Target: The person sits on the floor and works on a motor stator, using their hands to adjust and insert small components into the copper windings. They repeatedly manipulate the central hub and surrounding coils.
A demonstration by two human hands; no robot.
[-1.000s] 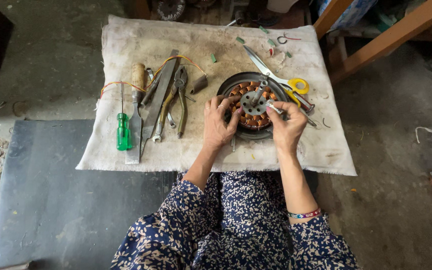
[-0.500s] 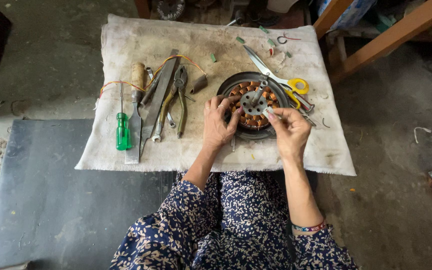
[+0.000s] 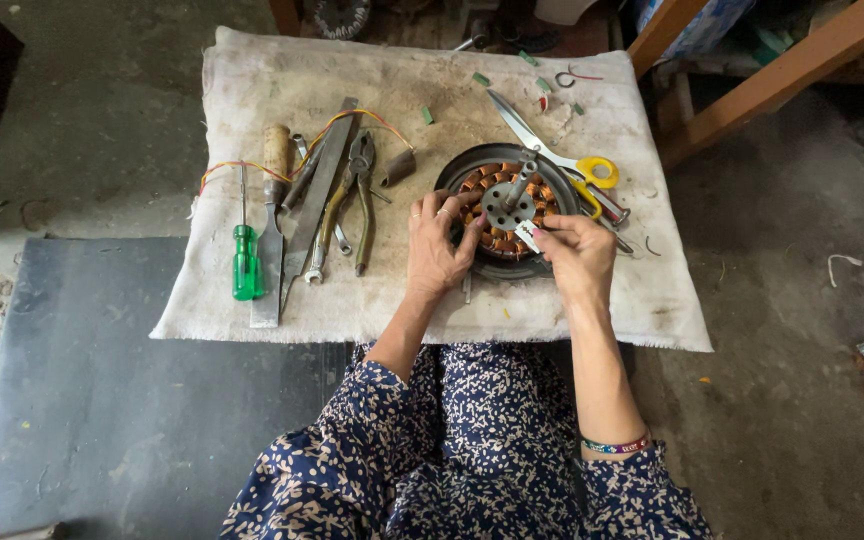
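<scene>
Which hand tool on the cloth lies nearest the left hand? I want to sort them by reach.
The pliers, lying just left of the left hand. The metal file, wooden-handled chisel and green screwdriver lie farther left.

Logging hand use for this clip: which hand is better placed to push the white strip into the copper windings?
Right, probably. The right hand pinches the white strip at the motor's near edge, while the left hand rests on the copper windings, steadying them.

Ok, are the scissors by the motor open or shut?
Shut. The scissors lie flat on the cloth with both blades together in one point, yellow handles beside the motor.
</scene>
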